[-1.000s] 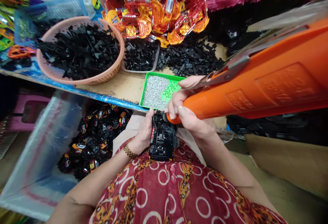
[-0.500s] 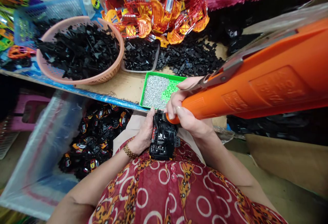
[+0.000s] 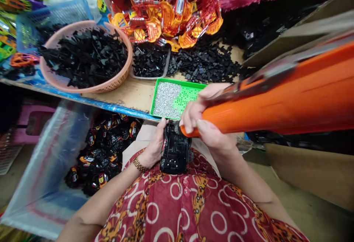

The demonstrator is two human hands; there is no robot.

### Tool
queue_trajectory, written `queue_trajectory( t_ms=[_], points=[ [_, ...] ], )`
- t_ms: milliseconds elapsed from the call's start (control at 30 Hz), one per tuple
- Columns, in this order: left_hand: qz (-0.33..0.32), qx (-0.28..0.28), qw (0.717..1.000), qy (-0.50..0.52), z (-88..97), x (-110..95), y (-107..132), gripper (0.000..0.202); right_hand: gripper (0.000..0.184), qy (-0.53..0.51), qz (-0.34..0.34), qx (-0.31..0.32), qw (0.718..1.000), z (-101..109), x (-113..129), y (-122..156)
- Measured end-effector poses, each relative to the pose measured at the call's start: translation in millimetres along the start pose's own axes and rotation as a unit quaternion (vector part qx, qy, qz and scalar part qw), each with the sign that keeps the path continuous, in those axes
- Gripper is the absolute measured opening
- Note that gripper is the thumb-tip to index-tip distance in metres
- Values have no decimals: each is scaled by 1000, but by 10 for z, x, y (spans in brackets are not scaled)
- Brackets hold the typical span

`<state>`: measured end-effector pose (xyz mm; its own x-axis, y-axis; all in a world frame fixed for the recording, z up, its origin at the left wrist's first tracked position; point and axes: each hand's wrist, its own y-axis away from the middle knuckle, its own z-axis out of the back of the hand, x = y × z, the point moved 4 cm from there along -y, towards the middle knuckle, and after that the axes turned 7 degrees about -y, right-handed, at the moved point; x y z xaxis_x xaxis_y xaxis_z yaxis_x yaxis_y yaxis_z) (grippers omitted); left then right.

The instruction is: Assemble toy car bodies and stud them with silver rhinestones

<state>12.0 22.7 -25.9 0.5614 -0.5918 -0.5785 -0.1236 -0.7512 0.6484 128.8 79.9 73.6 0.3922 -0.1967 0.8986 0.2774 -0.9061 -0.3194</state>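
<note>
My left hand (image 3: pixel 153 147) is wrapped round a black toy car chassis (image 3: pixel 175 149) held upside down at my lap. My right hand (image 3: pixel 206 124) grips the front of a big orange electric screwdriver (image 3: pixel 276 102), whose tip rests on the chassis top. The screwdriver body runs up to the right and is blurred. Just beyond my hands a green tray (image 3: pixel 190 87) of small silver screws lies on the table edge.
A pink basket (image 3: pixel 116 81) of black parts, a shallow tray (image 3: pixel 151 63) and a loose heap of black pieces (image 3: pixel 206 63) cover the table. Orange and red toy bodies (image 3: pixel 166 13) pile behind. A clear bag of finished cars (image 3: pixel 103 149) stands lower left.
The orange screwdriver has tilted and shifted slightly, now blurred by motion. The view has shifted a little. My left hand still holds the chassis in the same place.
</note>
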Motion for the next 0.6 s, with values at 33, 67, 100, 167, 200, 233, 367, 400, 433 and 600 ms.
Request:
queue_trajectory(
  t_ms=[33,67,100,167,200,233,367,400,433,600],
  points=[
    [11,-3,1000,12,-4,-7,10,29,35,-17,32,-8,999,1,100,-39],
    [14,-13,1000,23,5,-16,15,28,36,-25,55,-19,998,7,194,-77],
    [12,-24,999,35,20,-23,15,27,37,-22,64,-30,997,18,273,-113],
    [2,-44,998,55,58,-31,3,23,43,-2,56,-47,997,50,371,-171],
    [0,-49,997,67,73,-31,-7,22,45,1,57,-54,997,75,396,-188],
    [3,-51,996,79,85,-27,-16,21,44,-1,63,-57,996,101,405,-197],
    [22,-35,993,114,86,-15,-37,33,39,-11,80,-68,994,220,325,-164],
    [24,-24,993,112,79,-13,-34,37,40,-2,76,-74,994,248,295,-147],
    [27,-11,994,106,71,-9,-29,40,42,12,67,-81,994,274,267,-132],
    [21,30,998,54,89,51,14,51,44,79,50,-124,988,399,221,-127]
  ],
)
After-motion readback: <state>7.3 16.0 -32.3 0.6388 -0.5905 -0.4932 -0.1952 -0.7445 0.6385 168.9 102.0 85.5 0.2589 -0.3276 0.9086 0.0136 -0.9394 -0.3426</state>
